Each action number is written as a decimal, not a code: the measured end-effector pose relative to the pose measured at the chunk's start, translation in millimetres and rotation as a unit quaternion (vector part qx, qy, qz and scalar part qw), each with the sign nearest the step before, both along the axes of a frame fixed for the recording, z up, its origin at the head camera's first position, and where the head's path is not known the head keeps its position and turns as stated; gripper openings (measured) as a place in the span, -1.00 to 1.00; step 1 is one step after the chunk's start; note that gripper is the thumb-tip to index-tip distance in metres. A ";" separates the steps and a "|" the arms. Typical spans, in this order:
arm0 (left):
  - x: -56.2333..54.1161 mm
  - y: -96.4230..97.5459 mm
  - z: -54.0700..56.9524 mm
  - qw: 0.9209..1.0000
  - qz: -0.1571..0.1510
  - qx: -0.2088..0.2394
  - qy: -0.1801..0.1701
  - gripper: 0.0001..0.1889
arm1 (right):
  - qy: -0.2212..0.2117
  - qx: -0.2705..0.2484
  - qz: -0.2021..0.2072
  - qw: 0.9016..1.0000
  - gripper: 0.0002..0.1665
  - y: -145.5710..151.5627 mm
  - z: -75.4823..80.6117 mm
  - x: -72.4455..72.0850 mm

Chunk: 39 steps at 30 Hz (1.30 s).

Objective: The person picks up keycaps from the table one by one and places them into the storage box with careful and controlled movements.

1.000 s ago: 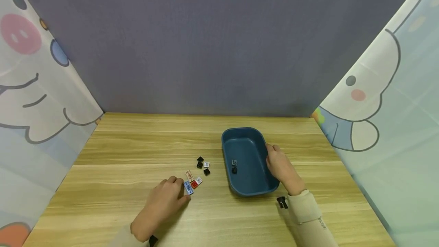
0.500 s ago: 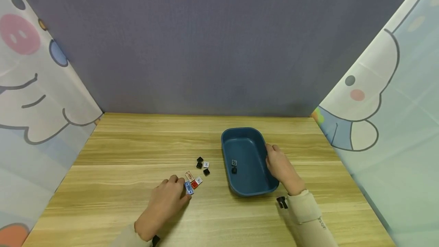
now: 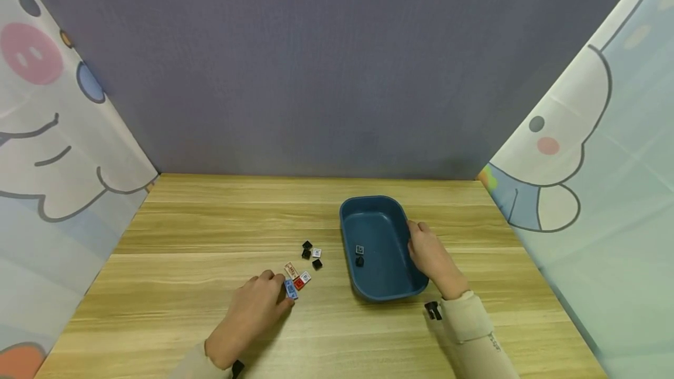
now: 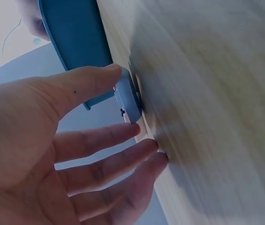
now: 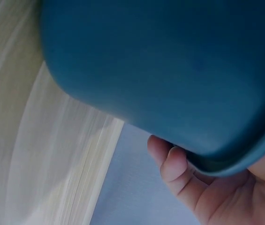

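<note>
My left hand (image 3: 255, 307) rests low over the table with thumb and fingertips at the two ends of a long blue keycap (image 3: 291, 289). In the left wrist view this keycap (image 4: 129, 96) stands between thumb and index finger, close to the wood. Just beyond lie a beige keycap (image 3: 291, 271), a red keycap (image 3: 299, 283) and a white keycap (image 3: 305, 276). On the right, my right hand (image 3: 429, 253) grips the side rim of a dark blue plastic bin (image 3: 387, 230). A grey keycap (image 3: 360, 249) and a black keycap (image 3: 360, 261) lie inside it.
Several black keycaps (image 3: 317, 264) and another white keycap (image 3: 317, 252) lie between left hand and bin. A black buckle (image 3: 433, 310) hangs by the right cuff. A grey panel (image 3: 326, 75) closes off the table's back, and printed cloths flank both sides.
My left hand has shifted very slightly rightward at the blue keycap, which has moved a touch with it. The right hand and the bin stay as they were.
</note>
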<state>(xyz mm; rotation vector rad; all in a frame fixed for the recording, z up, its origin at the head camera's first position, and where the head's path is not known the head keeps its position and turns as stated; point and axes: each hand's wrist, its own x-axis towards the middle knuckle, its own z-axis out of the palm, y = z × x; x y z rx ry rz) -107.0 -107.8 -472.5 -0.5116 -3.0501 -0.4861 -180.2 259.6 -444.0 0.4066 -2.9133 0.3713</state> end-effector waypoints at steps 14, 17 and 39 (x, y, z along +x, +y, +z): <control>-9.8 -2.1 22.0 1.000 -0.005 0.025 0.017 -0.56 | -0.009 0.001 -0.006 1.000 -0.49 0.4 0.4 -1.5; -15.1 -2.6 31.6 0.998 -0.011 0.036 0.048 -0.54 | -0.011 0.001 -0.005 1.000 -0.49 0.3 0.4 -1.1; -55.1 23.6 77.7 0.977 -0.075 0.109 0.167 -0.54 | 0.019 0.002 0.017 1.000 -0.52 0.7 -1.2 0.6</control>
